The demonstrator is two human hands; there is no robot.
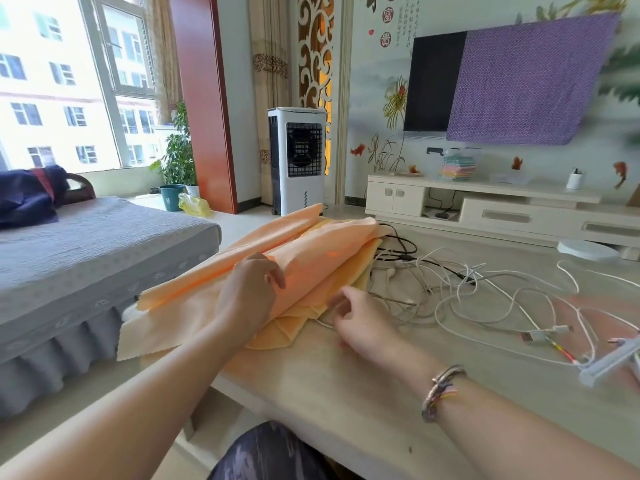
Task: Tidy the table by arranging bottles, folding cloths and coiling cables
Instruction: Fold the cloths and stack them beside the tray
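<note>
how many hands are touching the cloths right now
1. The left hand rests on top of the orange cloths. The right hand hovers beside their near right edge, over the table, fingers loosely curled; contact there is unclear.

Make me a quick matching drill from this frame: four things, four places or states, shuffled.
Things:
1. orange cloths
2. white cables
3. left hand
4. right hand

States:
A. tangled loose on the table
B. rests on top of the cloth pile
C. piled at the table's left end
D. at the pile's near right edge, fingers curled

Pairs: 1-C, 2-A, 3-B, 4-D
</note>
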